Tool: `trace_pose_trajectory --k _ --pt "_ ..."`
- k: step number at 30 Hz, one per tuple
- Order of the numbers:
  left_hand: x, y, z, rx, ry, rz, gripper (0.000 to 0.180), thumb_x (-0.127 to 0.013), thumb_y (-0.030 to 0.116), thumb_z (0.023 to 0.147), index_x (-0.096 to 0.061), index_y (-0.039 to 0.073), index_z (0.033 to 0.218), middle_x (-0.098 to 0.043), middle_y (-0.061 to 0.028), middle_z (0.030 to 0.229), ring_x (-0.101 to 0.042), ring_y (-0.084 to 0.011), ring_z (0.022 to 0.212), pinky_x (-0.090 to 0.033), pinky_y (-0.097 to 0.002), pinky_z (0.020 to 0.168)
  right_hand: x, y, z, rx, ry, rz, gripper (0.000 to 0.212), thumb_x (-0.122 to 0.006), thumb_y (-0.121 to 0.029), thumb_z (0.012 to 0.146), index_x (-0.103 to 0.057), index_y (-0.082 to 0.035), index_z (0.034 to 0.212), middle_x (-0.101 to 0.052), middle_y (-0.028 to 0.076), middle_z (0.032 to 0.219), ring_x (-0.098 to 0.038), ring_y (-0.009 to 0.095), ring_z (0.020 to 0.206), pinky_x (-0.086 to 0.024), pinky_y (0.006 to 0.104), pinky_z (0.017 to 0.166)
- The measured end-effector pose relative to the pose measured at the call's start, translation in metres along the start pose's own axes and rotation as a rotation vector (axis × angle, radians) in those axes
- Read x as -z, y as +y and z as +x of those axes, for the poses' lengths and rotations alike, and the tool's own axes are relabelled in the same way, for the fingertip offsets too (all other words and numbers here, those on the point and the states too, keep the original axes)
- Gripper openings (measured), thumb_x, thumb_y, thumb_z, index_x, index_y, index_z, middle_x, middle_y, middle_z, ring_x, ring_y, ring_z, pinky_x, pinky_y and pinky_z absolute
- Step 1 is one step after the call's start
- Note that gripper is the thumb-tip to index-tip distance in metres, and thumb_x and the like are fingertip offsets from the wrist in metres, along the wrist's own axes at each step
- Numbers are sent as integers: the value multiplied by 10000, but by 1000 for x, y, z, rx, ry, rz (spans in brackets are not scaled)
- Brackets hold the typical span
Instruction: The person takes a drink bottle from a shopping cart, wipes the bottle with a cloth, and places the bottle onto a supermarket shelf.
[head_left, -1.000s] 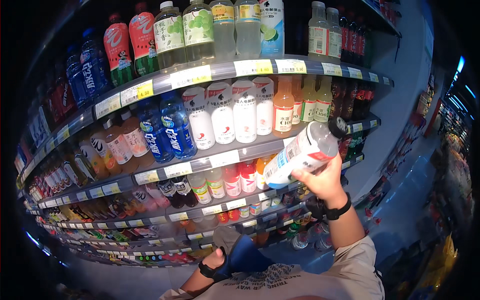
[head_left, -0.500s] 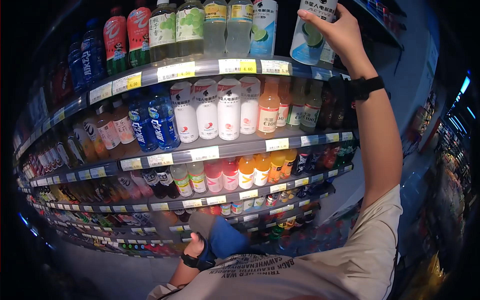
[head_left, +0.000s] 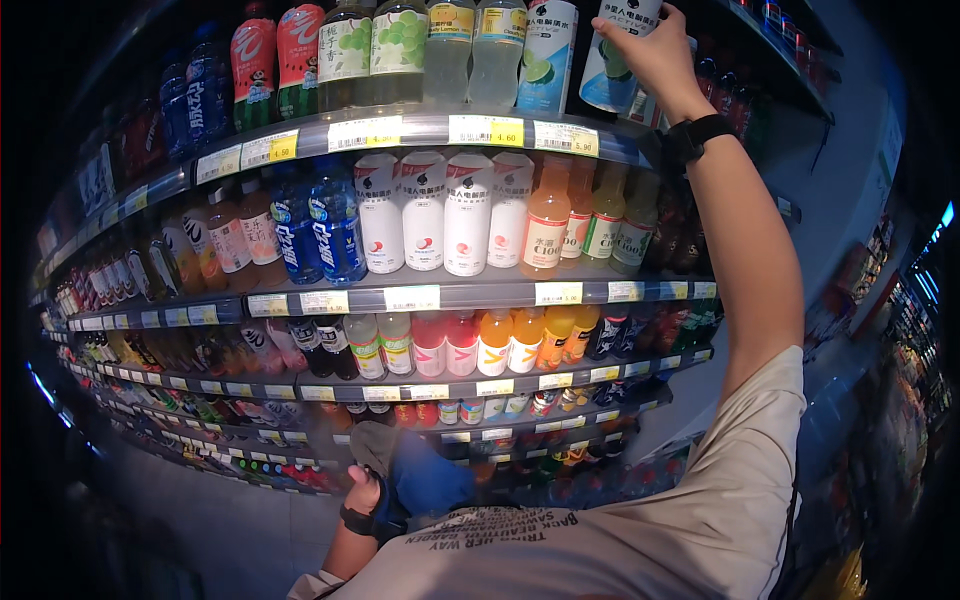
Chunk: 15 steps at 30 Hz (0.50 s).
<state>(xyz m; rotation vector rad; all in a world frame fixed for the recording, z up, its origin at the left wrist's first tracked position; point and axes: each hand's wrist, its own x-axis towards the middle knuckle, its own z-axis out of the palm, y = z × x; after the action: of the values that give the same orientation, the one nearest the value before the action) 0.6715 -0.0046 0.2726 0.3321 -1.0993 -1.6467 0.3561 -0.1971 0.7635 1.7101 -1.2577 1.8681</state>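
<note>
At the top shelf on the right, my right hand is closed round the upper part of a blue and white drink bottle with a lime picture. The bottle's base is at the shelf's front edge, and its top is cut off by the picture. To its left stands a matching lime bottle, a gap apart. Low down, my left hand hangs beside a blue trouser leg, thumb upward. Its other fingers are mostly hidden, and I see nothing held in it.
Cloudy lemon drinks and green-grape drinks line the top shelf. Below stand white bottles, blue bottles and orange bottles. Price tags run along the shelf edges. An aisle with goods lies at far right.
My right hand has moved the lime bottle slightly back and up, so its base no longer overlaps the price strip. The view has shifted a little, and my left hand stays low.
</note>
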Motion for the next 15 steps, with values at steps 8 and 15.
trace_pose_trajectory --k 8,15 --pt "31 -21 -26 55 30 295 1109 -441 813 726 -271 -10 1449 -361 -140 1474 -382 -264 1345 -297 -426 1137 -7 13 -14 144 -29 120 590 -768 -212 734 -515 -5 1225 -631 188 1090 -633 299 1020 -506 373 893" --pt "10 -21 -23 60 82 141 875 -473 658 735 -358 0 1300 -416 -133 1311 -424 -264 1204 -331 -437 1052 -6 4 -23 52 -104 12 648 -732 -243 748 -483 25 1282 -615 234 1153 -617 348 1070 -492 380 928"
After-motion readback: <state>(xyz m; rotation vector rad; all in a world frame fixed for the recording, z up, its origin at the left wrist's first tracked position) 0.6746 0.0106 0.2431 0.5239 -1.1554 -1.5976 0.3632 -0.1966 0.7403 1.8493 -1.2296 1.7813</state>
